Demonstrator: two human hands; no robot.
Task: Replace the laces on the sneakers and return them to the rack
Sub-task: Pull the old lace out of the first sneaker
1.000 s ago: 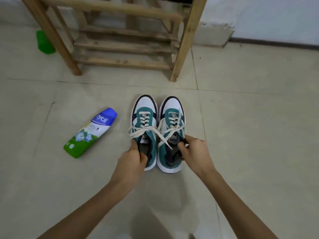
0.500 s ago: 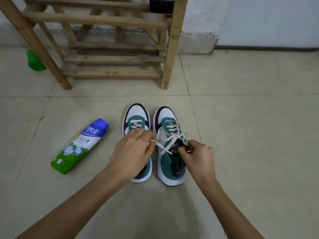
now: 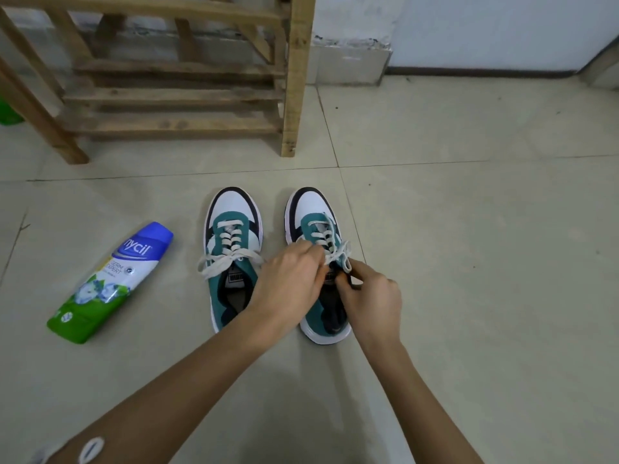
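On the tiled floor [image 3: 469,262], just short of the wooden rack [image 3: 296,78], the left hand [image 3: 288,283] and right hand [image 3: 371,296] are bunched over the right-side sneaker [image 3: 313,209], each pinching a strand of its cream lace [image 3: 340,252]. Those strands look short and slack, so a slipped pinch while the knot is drawn could let the bow fall apart, and a hard tug might drag the light shoe into the left-side sneaker [image 3: 231,209], whose loose lace ends [image 3: 214,262] sprawl over its sides and could snag or be trodden on the way to the rack
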